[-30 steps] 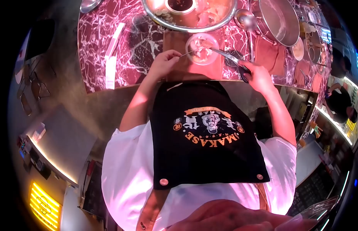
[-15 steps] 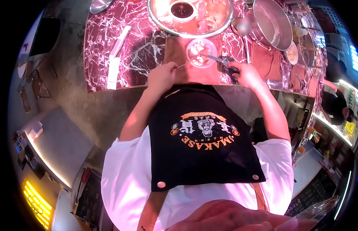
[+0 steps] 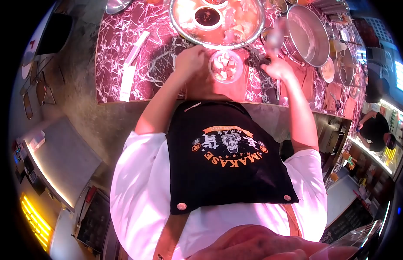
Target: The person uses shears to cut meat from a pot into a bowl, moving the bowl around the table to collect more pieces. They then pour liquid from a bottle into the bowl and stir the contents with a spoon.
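"Pink light washes the marbled bench (image 3: 156, 65); how does your left side look?"

"My left hand (image 3: 192, 60) is just beside the small bowl (image 3: 226, 66), its wrist bent inward and its back turned up. The fingers curl, but their tips are hidden, so I can't tell whether they pinch anything."

"Why does the bowl sit there?"

"Probably for easy reach: it stands between my hands, over the brown cloth (image 3: 201, 89), just my side of the big round platter (image 3: 216, 46). Pale pieces lie in it, and its low rim leaves them open to both sides."

"Your right?"

"That forearm angles up from my side, bringing my right hand (image 3: 277, 67) beyond the bowl, well short of the cloth's left edge. Its fingers bend towards something dark (image 3: 263, 59); whether they grip it, I can't tell. Farther right stands the deep pot (image 3: 307, 37)."
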Demonstrator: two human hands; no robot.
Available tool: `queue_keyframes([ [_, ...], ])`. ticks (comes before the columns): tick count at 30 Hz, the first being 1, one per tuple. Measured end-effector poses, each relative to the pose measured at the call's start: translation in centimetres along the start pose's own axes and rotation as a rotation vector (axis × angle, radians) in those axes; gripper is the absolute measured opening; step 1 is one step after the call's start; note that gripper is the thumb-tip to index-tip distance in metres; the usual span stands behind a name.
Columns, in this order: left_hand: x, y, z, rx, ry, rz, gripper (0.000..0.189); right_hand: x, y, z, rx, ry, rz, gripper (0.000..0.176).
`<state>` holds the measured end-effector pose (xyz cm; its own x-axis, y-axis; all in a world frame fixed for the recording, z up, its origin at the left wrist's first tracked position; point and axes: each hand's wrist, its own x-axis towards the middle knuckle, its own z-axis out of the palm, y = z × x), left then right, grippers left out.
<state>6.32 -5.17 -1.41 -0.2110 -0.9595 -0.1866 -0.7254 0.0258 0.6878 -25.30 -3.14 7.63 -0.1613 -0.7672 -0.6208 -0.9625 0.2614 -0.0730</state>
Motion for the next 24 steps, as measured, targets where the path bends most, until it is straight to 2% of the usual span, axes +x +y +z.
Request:
queue_keyframes([
  [4, 5.3, 2.0, 2.0, 0.118, -0.054, 0.045, 0.026, 1.8, -1.1, -0.2, -0.147, 0.026, -0.033, 0.052],
  [6, 7.3, 2.5, 2.8, 0.263, -0.198, 0.071, 0.024, 2.1, 0.1, -0.8, -0.148, 0.056, -0.055, 0.051],
  [10, 9.1, 2.6, 5.8, 0.236, -0.198, 0.103, 0.023, 2.5, 1.9, -0.5, -0.153, 0.169, -0.142, 0.049],
  [12, 9.1, 2.5, 6.9, 0.017, -0.123, 0.074, 0.021, 2.3, 2.1, -0.4, -0.149, 0.227, -0.188, 0.05],
  [14, 9.3, 1.8, 7.9, -0.039, -0.101, 0.067, 0.021, 1.7, 2.5, -0.3, -0.11, 0.247, -0.182, 0.05],
  [18, 9.5, 0.1, 9.5, -0.253, -0.047, 0.049, 0.022, -0.8, 3.7, -0.2, 0.002, 0.226, -0.075, 0.058],
  [24, 9.9, -1.3, 11.1, -0.583, -0.135, -0.102, 0.02, 0.7, 2.0, 2.1, 0.152, 0.179, 0.006, 0.062],
])
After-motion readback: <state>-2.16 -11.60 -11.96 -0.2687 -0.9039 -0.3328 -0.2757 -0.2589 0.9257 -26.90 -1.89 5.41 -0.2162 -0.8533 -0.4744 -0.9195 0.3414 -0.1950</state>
